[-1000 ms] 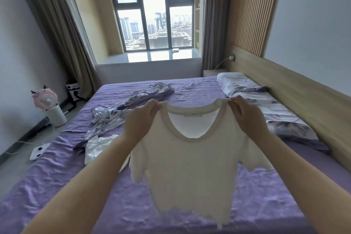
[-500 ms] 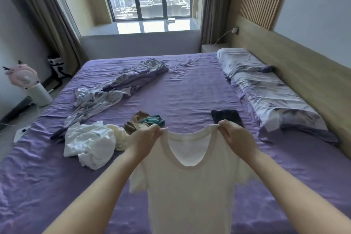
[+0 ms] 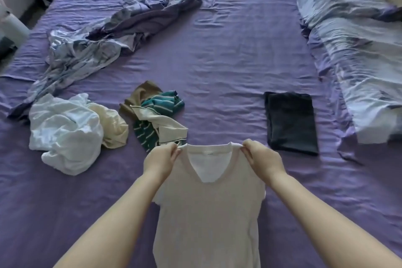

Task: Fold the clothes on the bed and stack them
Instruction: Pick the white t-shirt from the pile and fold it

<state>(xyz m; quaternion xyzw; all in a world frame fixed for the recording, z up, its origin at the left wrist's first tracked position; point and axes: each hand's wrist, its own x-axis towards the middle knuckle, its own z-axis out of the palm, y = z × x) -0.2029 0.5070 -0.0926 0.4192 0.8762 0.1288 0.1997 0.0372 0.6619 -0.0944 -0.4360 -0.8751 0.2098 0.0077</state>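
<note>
White t-shirt (image 3: 208, 213) pinched at shoulders by left hand (image 3: 162, 160), right hand (image 3: 264, 159); neck label unreadable

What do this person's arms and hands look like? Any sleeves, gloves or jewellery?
Both forearms are bare right down to the bottom edge of the picture, so no sleeve shows. The left hand and right hand wear no gloves, and no ring, watch or bracelet is visible on the fingers or wrists. Nails cannot be made out clearly.
</note>
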